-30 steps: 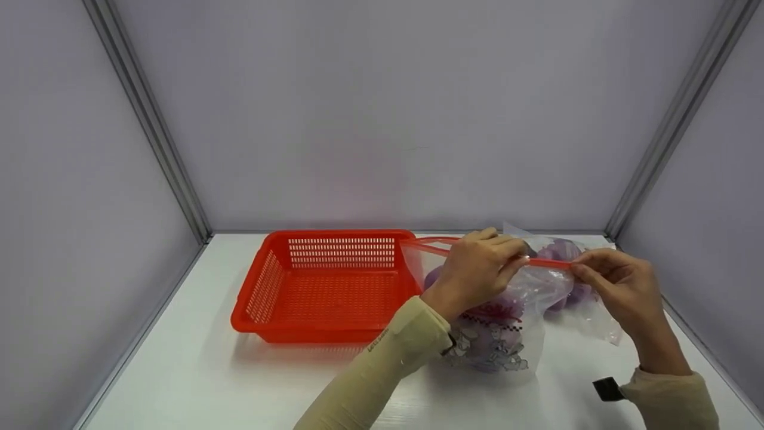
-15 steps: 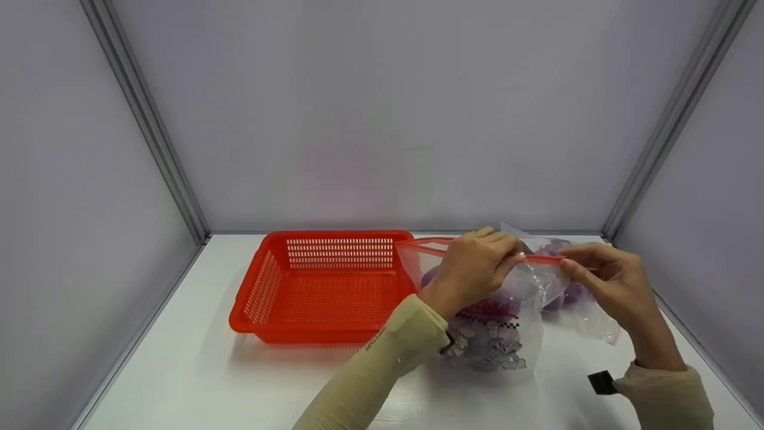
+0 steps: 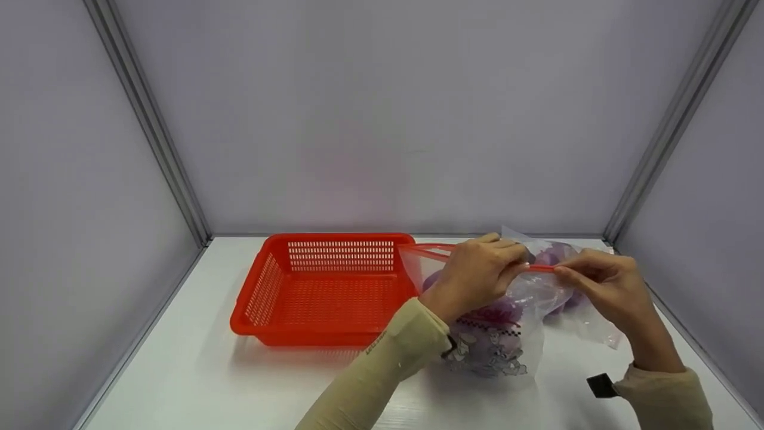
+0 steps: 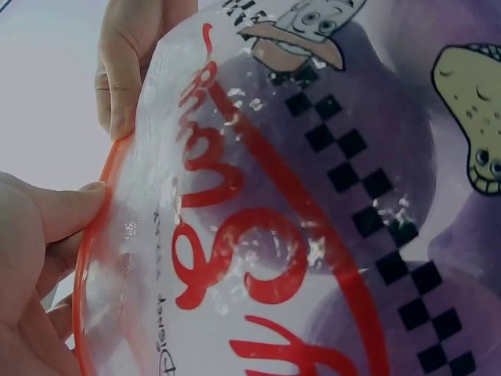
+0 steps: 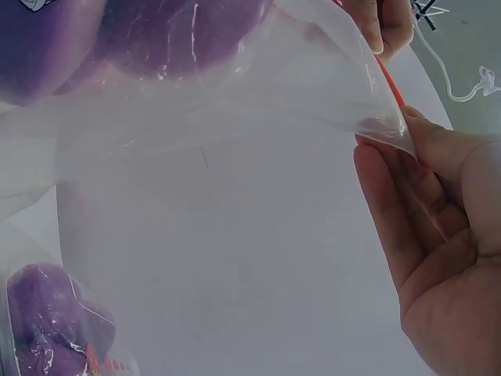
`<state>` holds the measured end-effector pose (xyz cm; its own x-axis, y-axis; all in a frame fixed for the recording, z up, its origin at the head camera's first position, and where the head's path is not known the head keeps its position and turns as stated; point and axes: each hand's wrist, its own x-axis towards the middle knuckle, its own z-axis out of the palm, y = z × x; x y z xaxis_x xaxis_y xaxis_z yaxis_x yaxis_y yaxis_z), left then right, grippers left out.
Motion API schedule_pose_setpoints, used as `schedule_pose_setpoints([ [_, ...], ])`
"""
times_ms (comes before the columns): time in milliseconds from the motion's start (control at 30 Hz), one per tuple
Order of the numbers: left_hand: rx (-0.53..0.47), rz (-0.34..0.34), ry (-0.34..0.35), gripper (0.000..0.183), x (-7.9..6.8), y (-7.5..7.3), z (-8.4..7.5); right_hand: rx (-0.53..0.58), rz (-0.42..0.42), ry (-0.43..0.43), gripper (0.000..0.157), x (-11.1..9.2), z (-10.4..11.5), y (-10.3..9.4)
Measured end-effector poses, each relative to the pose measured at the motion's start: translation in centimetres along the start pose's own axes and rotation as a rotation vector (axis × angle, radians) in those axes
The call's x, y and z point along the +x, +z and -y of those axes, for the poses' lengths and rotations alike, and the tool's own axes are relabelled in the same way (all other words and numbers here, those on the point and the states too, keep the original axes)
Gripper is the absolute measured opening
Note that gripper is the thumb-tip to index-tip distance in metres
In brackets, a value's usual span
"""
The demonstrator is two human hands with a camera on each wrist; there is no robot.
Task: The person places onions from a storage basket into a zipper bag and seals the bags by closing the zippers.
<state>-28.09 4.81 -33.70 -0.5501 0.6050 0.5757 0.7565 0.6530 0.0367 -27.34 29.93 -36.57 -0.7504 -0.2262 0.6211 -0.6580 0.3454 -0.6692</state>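
A clear zip bag [image 3: 489, 346] with a red zip strip and printed cartoon figures holds several round purple things [image 5: 180, 39]; their kind is blurred by the plastic. My left hand [image 3: 477, 272] pinches the red strip near its middle. To its right, my right hand [image 3: 615, 286] pinches the strip by the bag's right corner, thumb against fingers. Left of the left hand the bag's mouth gapes. In the left wrist view the left thumb lies on the strip [image 4: 81, 274], and the right hand [image 4: 125, 63] is just beyond.
A red plastic basket [image 3: 248, 325] stands to the left, against the bag's left edge. Behind the right hand lies a second clear bag [image 3: 603, 331] with purple things in it. All rest on a white table [image 3: 179, 382] with grey walls around.
My right hand has slid left along the red strip, closer to my left hand. The left hand keeps its hold with hardly any movement.
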Motion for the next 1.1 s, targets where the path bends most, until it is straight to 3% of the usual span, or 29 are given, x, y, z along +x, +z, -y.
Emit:
schedule_pose_setpoints([
  [300, -0.066, 0.02, -0.02, 0.019, -0.4, 0.4, 0.2, 0.111, -0.005, 0.006, 0.017, -0.1, -0.3, 0.5],
  [400, -0.044, 0.034, -0.022, 0.021, -0.2, 0.4, -0.1, 0.096, -0.007, 0.014, 0.016, 0.0, -0.4, 0.5],
  [600, 0.048, 0.012, 0.01, 0.024, 0.4, 0.7, -0.8, 0.185, -0.021, -0.033, 0.017, 0.0, -0.5, 0.4],
  [867, 0.058, 0.003, 0.024, 0.025, 0.6, 0.8, -1.0, 0.219, 0.008, -0.084, 0.016, -0.1, -0.6, 0.2],
  [1100, 0.04, -0.006, 0.02, 0.024, 0.4, 0.6, -0.5, 0.2, -0.028, -0.099, 0.019, -0.2, -1.0, -0.4],
])
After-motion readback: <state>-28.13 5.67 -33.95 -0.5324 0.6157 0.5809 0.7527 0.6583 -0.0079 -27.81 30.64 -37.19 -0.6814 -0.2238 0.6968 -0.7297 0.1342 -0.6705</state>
